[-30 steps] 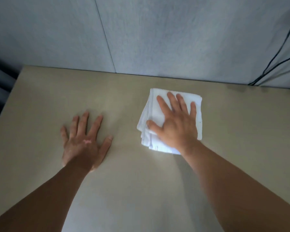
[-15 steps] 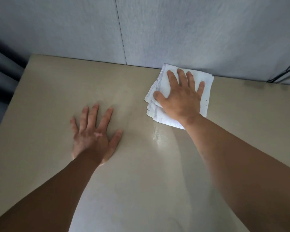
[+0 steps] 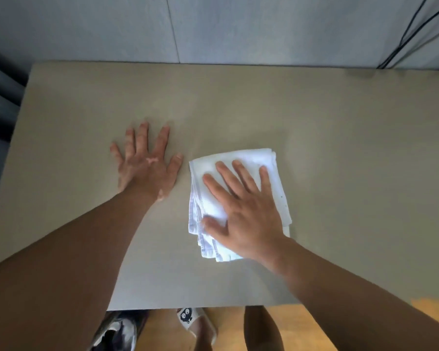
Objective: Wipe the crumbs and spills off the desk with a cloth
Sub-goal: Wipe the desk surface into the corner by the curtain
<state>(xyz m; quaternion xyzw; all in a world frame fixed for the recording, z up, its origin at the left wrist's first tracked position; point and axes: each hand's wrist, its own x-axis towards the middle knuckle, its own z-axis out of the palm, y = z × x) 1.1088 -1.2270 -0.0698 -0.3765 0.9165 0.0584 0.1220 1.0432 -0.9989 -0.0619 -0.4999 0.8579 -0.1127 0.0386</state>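
**Right hand flat on the cloth, bare table on every side**

The white folded cloth (image 3: 251,158) lies on the beige table (image 3: 340,148) a little right of the middle and somewhat nearer the near edge than the far one. Its long axis runs near to far, leaning slightly. The stacked fold edges show along its left side.

The right hand (image 3: 243,214) lies palm down on top of the cloth. Its fingers (image 3: 238,173) are straight and spread, pointing toward the far left, and they press the cloth rather than curl round it. The heel of the hand covers the cloth's near right part, and the fingertips stop short of its far edge.

The left hand (image 3: 147,171) rests flat on the bare table just left of the cloth, fingers also straight and spread. Its thumb tip is near the cloth's far left corner but apart from it.

Since the right hand is already on the cloth, the next stroke is probably its to make. The wide stretch to the right looks freest, because the left hand blocks a leftward sweep. A few dark specks sit near the cloth's right edge. No crumbs can be made out on the table itself.
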